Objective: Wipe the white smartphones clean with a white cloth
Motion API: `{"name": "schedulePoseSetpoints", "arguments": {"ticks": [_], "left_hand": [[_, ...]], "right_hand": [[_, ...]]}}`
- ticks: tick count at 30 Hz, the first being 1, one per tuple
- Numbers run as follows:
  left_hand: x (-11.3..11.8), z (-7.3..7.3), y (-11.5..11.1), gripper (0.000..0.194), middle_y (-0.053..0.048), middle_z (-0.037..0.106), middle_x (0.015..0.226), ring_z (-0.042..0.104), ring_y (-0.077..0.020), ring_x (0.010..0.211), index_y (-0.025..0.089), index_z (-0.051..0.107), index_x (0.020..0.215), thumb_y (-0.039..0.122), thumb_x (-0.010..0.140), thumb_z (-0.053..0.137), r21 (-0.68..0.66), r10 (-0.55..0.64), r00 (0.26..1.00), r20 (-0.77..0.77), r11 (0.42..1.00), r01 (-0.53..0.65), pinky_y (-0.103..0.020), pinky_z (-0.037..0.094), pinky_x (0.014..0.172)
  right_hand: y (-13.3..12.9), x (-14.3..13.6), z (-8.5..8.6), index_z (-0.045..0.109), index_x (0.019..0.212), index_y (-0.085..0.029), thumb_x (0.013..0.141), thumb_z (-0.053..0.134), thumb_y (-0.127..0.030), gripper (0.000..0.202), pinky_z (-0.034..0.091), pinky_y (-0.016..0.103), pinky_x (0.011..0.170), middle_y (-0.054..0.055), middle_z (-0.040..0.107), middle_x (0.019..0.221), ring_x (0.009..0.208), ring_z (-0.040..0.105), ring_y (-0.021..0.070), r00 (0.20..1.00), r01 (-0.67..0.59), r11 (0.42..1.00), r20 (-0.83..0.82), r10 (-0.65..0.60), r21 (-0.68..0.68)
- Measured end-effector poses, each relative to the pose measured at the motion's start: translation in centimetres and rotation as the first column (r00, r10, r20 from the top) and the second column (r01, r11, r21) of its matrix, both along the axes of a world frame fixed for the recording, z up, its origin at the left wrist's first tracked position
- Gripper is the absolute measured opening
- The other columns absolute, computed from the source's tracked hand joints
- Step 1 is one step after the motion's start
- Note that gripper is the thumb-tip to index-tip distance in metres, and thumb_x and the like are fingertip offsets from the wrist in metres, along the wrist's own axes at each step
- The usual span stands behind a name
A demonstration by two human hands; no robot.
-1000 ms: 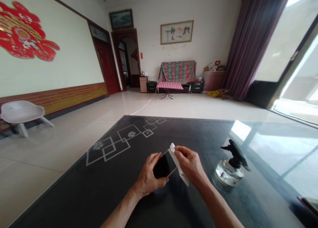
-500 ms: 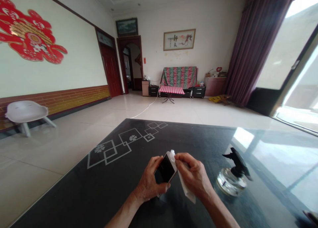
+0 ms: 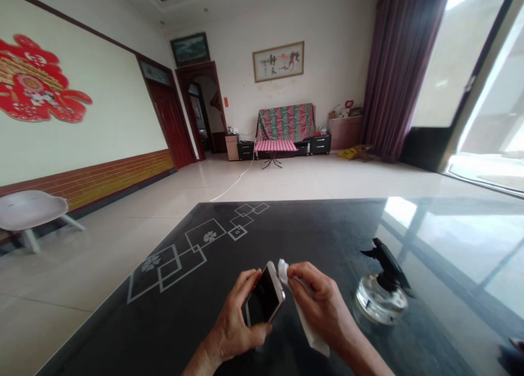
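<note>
A smartphone (image 3: 264, 298) with a dark screen and a pale frame is tilted above the black table. My left hand (image 3: 239, 318) holds it by its sides, thumb at the lower edge and fingers along the upper left. White tissue (image 3: 310, 328) is pinched in my right hand (image 3: 317, 297); a crumpled end pokes out at the fingertips beside the phone's top edge, and a longer flap hangs below the palm. To the right, a clear spray bottle (image 3: 379, 299) with a black trigger head stands on the table.
The glossy black table (image 3: 319, 228) has grey square patterns at its left. A dark object (image 3: 516, 343) is cut off at the right edge. Beyond are a white chair (image 3: 33, 209), a small table with a checked cloth (image 3: 275, 145) and a purple curtain (image 3: 393, 70).
The camera view has turned slightly. The phone is tilted more steeply, its edge turned to the right, and a small gap now shows between it and the tissue end.
</note>
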State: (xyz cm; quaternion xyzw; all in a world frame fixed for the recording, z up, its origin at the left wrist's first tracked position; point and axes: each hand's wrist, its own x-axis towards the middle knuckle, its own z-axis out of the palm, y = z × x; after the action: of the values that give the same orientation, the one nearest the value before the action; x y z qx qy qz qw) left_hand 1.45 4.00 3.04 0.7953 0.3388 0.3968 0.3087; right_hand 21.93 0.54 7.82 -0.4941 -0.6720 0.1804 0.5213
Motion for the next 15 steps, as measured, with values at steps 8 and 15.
{"name": "schedulePoseSetpoints", "arguments": {"ticks": [8, 15], "left_hand": [[0.3, 0.5, -0.2, 0.084, -0.009, 0.045, 0.134, 0.046, -0.0316, 0.124, 0.021, 0.046, 0.134, 0.007, 0.052, 0.063, 0.004, 0.006, 0.995, -0.097, 1.0, -0.006, -0.044, 0.039, 0.108], [0.5, 0.0, -0.4, 0.09, -0.008, 0.042, 0.138, 0.043, -0.0334, 0.127, 0.024, 0.043, 0.138, 0.011, 0.051, 0.065, -0.021, -0.027, 0.978, -0.207, 1.0, 0.023, -0.048, 0.034, 0.111]], "right_hand": [[0.1, -0.6, -1.2, 0.069, 0.091, -0.021, 0.093, 0.046, -0.022, 0.024, 0.048, 0.02, 0.069, 0.004, 0.064, 0.086, 0.077, 0.062, 0.0135, 0.984, -0.175, 0.984, 0.022, 0.176, -0.022], [-0.5, 1.7, -2.9, 0.069, 0.093, -0.021, 0.091, 0.048, -0.025, 0.021, 0.049, 0.022, 0.069, 0.006, 0.065, 0.085, 0.078, 0.063, 0.0158, 1.0, -0.003, 1.0, -0.014, 0.003, -0.015]]}}
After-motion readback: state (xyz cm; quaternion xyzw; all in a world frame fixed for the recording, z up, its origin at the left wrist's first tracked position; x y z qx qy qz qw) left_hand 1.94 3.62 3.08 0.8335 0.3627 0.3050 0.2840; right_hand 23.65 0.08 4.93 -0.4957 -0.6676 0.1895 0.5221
